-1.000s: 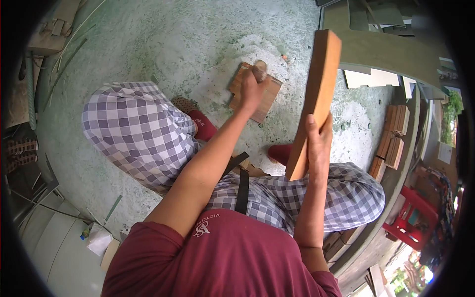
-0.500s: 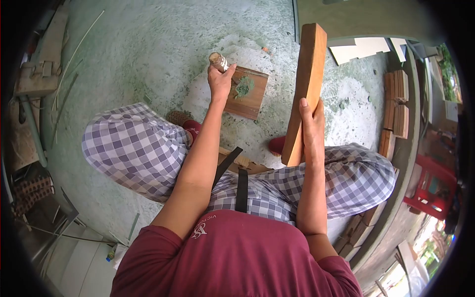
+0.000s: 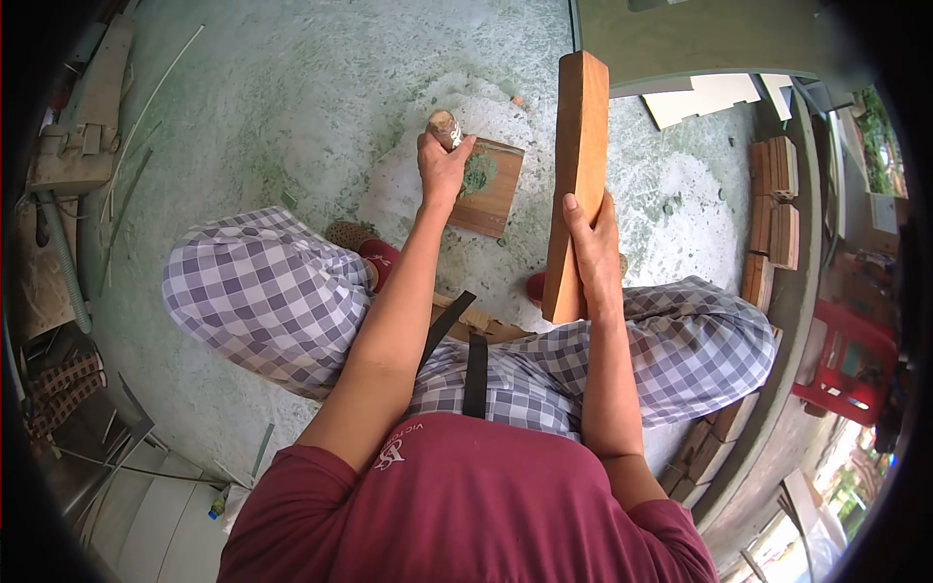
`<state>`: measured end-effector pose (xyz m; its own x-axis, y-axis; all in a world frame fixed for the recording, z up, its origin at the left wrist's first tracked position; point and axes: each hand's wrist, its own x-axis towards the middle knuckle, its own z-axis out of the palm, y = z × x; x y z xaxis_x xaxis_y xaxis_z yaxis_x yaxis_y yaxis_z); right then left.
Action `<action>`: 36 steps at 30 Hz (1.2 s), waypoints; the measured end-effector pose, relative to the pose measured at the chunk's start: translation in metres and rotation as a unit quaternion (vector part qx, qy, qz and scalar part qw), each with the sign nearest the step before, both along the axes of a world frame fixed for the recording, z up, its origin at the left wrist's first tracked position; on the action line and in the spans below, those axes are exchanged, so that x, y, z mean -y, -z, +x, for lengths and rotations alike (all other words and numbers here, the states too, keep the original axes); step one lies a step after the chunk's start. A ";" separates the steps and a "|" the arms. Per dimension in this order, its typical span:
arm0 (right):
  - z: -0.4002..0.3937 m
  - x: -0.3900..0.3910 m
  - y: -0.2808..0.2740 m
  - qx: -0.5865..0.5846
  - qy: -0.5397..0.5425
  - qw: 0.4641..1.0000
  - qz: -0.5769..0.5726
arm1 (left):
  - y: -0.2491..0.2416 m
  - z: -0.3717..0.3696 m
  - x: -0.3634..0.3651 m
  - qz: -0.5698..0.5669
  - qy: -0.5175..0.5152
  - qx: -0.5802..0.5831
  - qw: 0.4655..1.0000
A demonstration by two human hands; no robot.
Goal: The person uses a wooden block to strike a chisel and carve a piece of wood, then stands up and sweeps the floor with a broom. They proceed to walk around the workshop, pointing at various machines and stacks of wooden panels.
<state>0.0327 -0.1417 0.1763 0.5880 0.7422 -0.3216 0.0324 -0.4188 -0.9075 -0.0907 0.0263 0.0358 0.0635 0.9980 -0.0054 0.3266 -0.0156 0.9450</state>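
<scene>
One wood bar (image 3: pixel 581 136) clasped in the right hand (image 3: pixel 597 255), extending past both sides of its grip, left hand (image 3: pixel 442 175) wrapped around a round-ended object (image 3: pixel 445 123), perhaps a handle, board (image 3: pixel 497 212) just right of that grip, green bits (image 3: pixel 479 176) on it

Wooden bar (image 3: pixel 581 175), orange-brown, one face darker; board (image 3: pixel 494 206), streaked brown (with a dull green patch (image 3: pixel 479 175)); trousers (image 3: pixel 267 277), grey-and-white check; shirt (image 3: pixel 496 505), maroon, white emblem (image 3: pixel 391 453); strap (image 3: pixel 475 379), black; stool (image 3: pixel 847 367), red; floor (image 3: pixel 311 117), mottled pale grey-green.
</scene>
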 end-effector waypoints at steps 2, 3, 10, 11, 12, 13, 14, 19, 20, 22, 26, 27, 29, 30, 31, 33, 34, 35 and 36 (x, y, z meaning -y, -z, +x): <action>0.000 -0.001 0.001 -0.001 -0.004 1.000 0.000 | 0.008 0.003 0.001 0.084 -0.031 -0.062 0.994; -0.001 -0.001 0.002 0.007 -0.005 1.000 -0.022 | 0.007 0.005 0.002 0.083 -0.034 -0.061 0.994; -0.007 -0.023 -0.052 0.123 -0.126 0.984 0.025 | 0.006 0.005 0.004 -0.010 0.022 0.042 0.999; -0.010 -0.028 -0.063 0.123 -0.126 0.984 0.025 | -0.002 0.004 0.006 -0.008 0.024 0.040 0.999; -0.013 -0.033 -0.074 0.154 -0.156 0.975 0.037 | -0.005 0.004 0.008 -0.006 0.023 0.040 0.999; -0.015 -0.038 -0.079 0.184 -0.187 0.964 0.049 | -0.008 0.004 0.010 -0.001 0.010 0.026 1.000; -0.013 -0.042 -0.076 0.186 -0.187 0.963 0.051 | -0.011 0.005 0.010 0.005 -0.003 0.013 1.000; 0.006 -0.060 -0.041 0.338 -0.377 0.855 -0.108 | -0.009 0.004 0.018 0.030 0.014 0.154 0.987; 0.008 -0.065 -0.042 0.338 -0.390 0.851 -0.098 | -0.011 0.005 0.012 0.029 0.011 0.155 0.987; 0.006 -0.069 -0.064 0.312 -0.352 0.880 -0.071 | -0.005 0.000 0.015 0.006 0.026 0.039 0.999; 0.005 -0.070 -0.053 0.321 -0.339 0.884 -0.017 | 0.013 0.004 0.010 0.029 0.019 0.074 0.997; 0.007 -0.068 -0.038 0.351 -0.345 0.871 0.005 | 0.014 0.004 0.009 0.033 0.020 0.074 0.997; 0.012 -0.060 -0.018 0.322 -0.370 0.870 -0.048 | 0.015 0.004 0.009 0.029 0.023 0.133 0.990; 0.009 -0.059 -0.020 0.290 -0.394 0.866 -0.104 | 0.012 0.005 0.010 0.028 0.023 0.132 0.991; 0.009 -0.060 -0.022 0.296 -0.398 0.858 -0.135 | 0.010 0.006 0.011 0.037 0.011 0.128 0.991; 0.005 -0.057 -0.032 0.215 -0.373 0.892 -0.136 | 0.018 -0.004 0.010 0.039 -0.005 0.116 0.992; 0.003 -0.052 -0.035 0.137 -0.336 0.922 -0.136 | 0.034 -0.013 0.002 -0.010 -0.003 0.181 0.983; 0.004 -0.048 -0.034 0.140 -0.334 0.923 -0.133 | 0.046 -0.019 -0.008 -0.053 -0.001 0.249 0.967; 0.003 -0.042 -0.030 0.146 -0.292 0.939 -0.108 | 0.056 -0.023 -0.012 -0.050 0.001 0.250 0.967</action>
